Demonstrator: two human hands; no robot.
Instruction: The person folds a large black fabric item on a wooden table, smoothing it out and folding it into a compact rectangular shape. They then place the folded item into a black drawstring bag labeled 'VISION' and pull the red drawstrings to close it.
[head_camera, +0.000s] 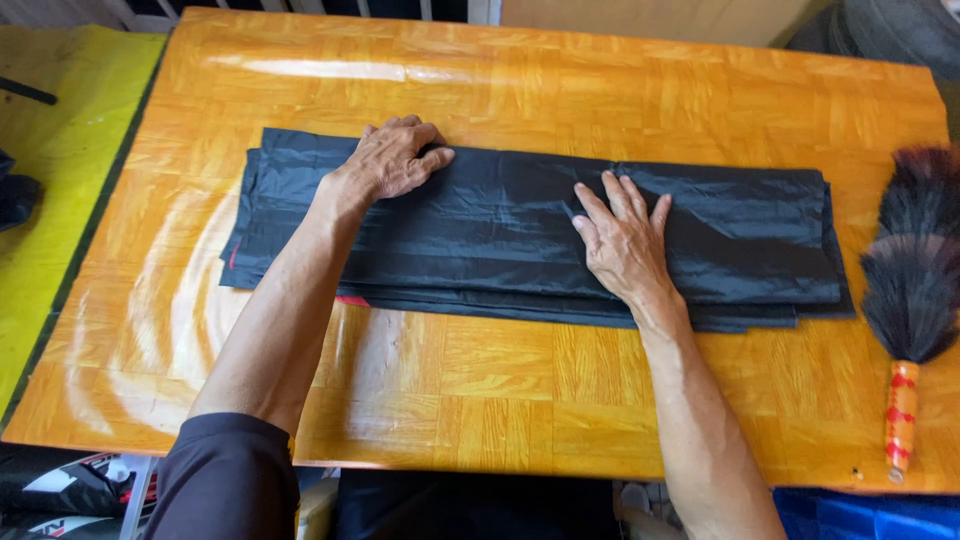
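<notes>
Near edge: below the table (480, 420) rim you see a dark sleeve (230, 480) on your left arm, a black/white/red printed item (70, 485) bottom left, cut off by the frame, and a blue patch (860, 515) bottom right. Can't tell what either is.
Table: glossy orange wood, parquet pattern, glare streaks at the far and left parts.
Black sheet stack (500, 240): thin shiny black plastic, folded into a long flat band across the table's middle, several layers. Lower edges stick out uneven along the near side.
Red bit (352, 300): small red/pink sliver peeking from under the stack's near edge, just beside your left forearm. Mostly hidden, kind unclear.
Right hand (625, 240): flat, palm down, fingers spread and straight, pressing on the stack right of centre. Grips nothing.
Left hand (395, 160): on the stack's far edge, left of centre, fingers curled down on the plastic. Whether it pinches a layer, can't tell; fingertips partly hidden.
Duster (915, 270): dark feather head w/ a pale band, orange handle w/ red wraps, lying on the table's right edge, near the stack but apart.
Left side: yellow surface (70, 150) beside the table, w/ a dark object (18, 195) cut off at the frame.
Far: pale board (650, 18) past the table, grey shape (890, 30) top right, both cut off.
</notes>
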